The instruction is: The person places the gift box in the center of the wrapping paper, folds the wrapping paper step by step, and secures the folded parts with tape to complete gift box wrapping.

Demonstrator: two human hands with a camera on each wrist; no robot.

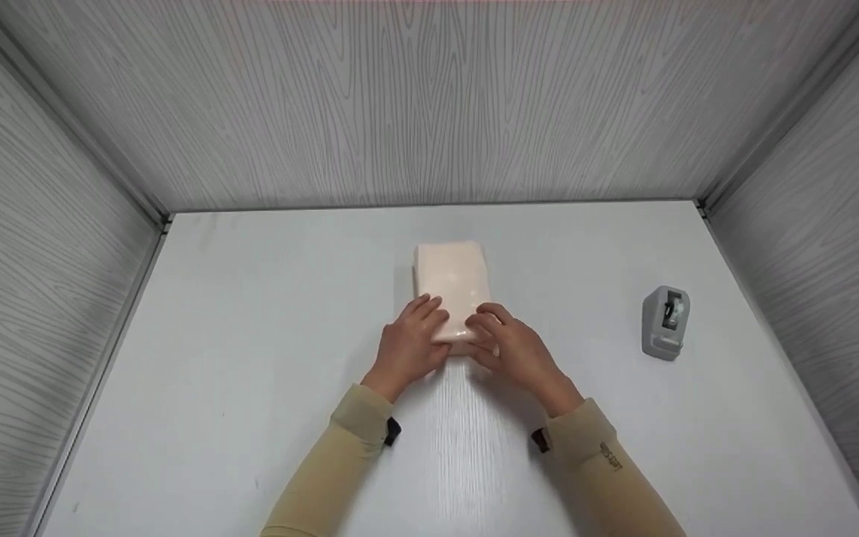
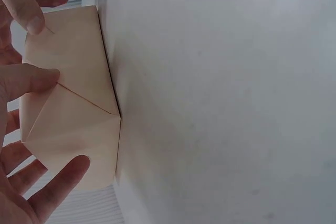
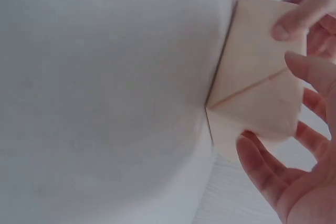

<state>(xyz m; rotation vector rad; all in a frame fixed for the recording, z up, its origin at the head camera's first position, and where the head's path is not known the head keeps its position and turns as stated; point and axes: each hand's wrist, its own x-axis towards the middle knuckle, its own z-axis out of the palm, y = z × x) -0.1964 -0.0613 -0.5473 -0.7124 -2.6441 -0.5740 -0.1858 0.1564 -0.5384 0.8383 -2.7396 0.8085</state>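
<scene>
A box-shaped package [image 1: 453,276] in pale peach paper lies at the middle of the white table, its long side pointing away from me. My left hand [image 1: 408,344] holds the near left corner, fingertips on the top and thumb [image 2: 37,78] pressed on a fold of the end face. On the near right corner, my right hand [image 1: 520,356] grips with curled fingers over the top and its thumb [image 3: 310,69] on the same end. Diagonal creases and a triangular flap [image 2: 73,116] show on that end in the left wrist view.
A grey tape dispenser [image 1: 665,324] with a roll in it stands on the table [image 1: 265,313] to the right. Wood-grained grey panels [image 1: 400,112] wall in the back and both sides.
</scene>
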